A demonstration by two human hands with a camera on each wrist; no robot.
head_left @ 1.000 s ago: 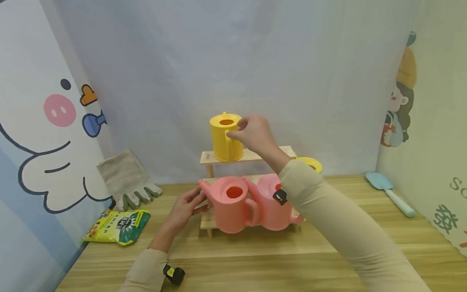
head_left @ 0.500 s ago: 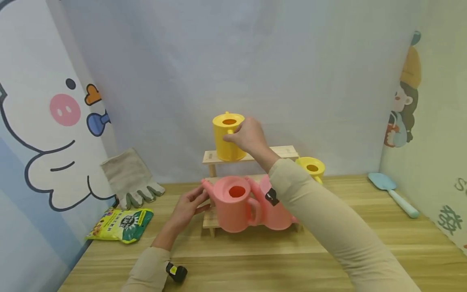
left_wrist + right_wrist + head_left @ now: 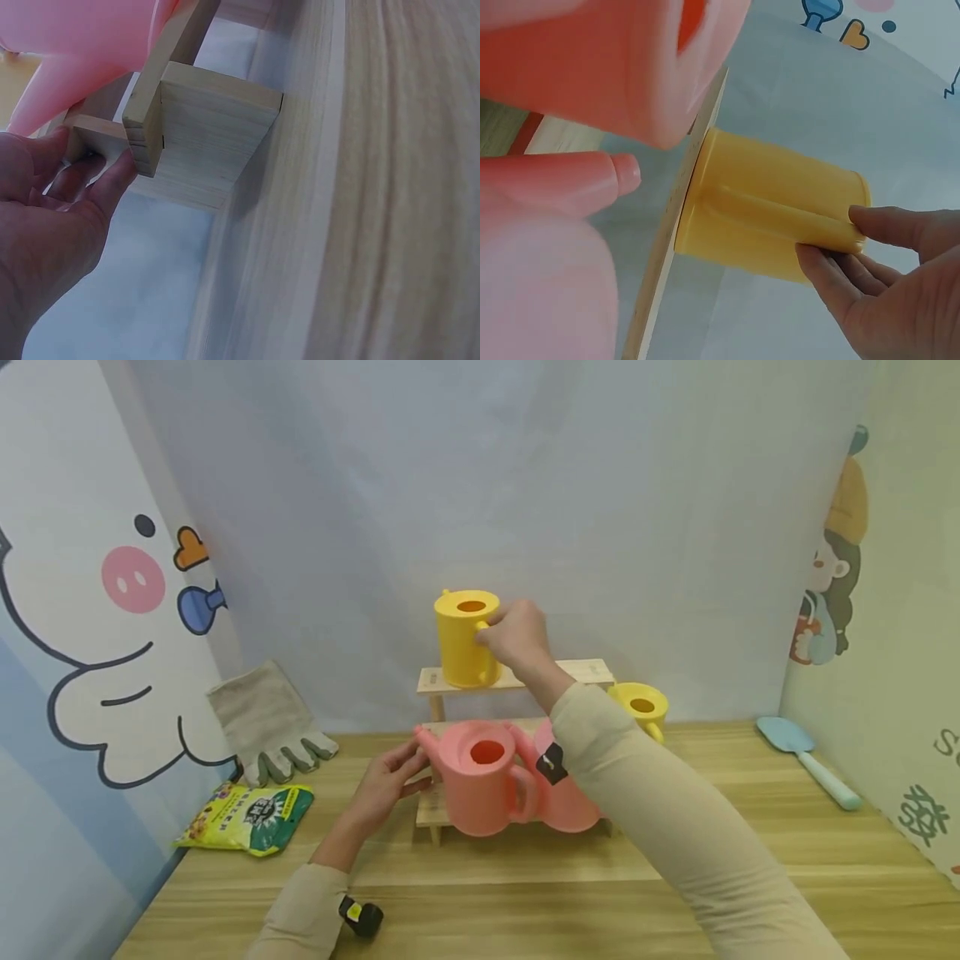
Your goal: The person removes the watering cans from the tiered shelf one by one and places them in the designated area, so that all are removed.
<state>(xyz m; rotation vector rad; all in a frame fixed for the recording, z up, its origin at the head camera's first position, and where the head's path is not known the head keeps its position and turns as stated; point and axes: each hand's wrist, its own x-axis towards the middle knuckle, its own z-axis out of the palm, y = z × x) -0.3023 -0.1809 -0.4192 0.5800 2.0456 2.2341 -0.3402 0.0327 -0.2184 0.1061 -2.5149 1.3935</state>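
A yellow watering can (image 3: 463,647) stands upright on the upper shelf of a small two-tier wooden stand (image 3: 585,672). My right hand (image 3: 519,635) pinches the top of its handle between thumb and fingers, as the right wrist view also shows. With its thumb and fingertips, my left hand (image 3: 384,787) holds the left end of the stand; in the left wrist view the fingers (image 3: 112,180) curl at a wooden piece (image 3: 101,135). On the lower shelf sit two pink watering cans, the left one (image 3: 480,802) whole in view, the right one (image 3: 566,806) partly hidden by my right sleeve.
A second yellow watering can (image 3: 639,703) is at the stand's right, partly covered by my forearm. At the left lie a work glove (image 3: 262,718) and a green-yellow packet (image 3: 247,820). A light-blue hand shovel (image 3: 806,756) lies at the far right of the wooden table (image 3: 525,918).
My right hand has closed on the handle of the upper yellow watering can. The can has turned, its handle moving right and its spout left. My left hand keeps its place on the stand.
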